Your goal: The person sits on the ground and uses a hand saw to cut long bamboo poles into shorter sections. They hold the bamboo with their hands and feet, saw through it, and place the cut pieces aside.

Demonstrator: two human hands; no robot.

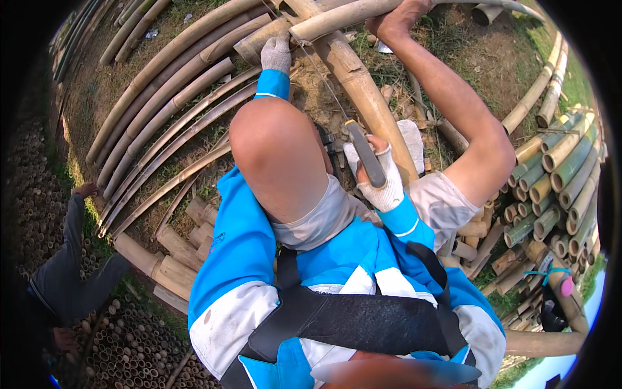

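Observation:
My left hand (277, 55), in a grey knit glove, is closed on the end of a bamboo pole (254, 44). My right hand (382, 178), in a white fingerless-looking glove, grips the dark grey handle of a hand saw (365, 152). Its thin blade runs up and left to the gap between that pole end and a longer bamboo pole (343, 19). Whether the blade touches bamboo is hard to tell. My bare right foot (400, 19) rests against the longer pole. A thick bamboo pole (363, 87) lies slanting beneath, between my legs.
Long curved-looking bamboo poles (188, 71) lie on the ground to the left. Stacked cut bamboo (557, 175) stands at the right, with short pieces (175, 259) by my left side. Another person in dark clothes (65, 259) is at far left, beside many upright bamboo ends (142, 343).

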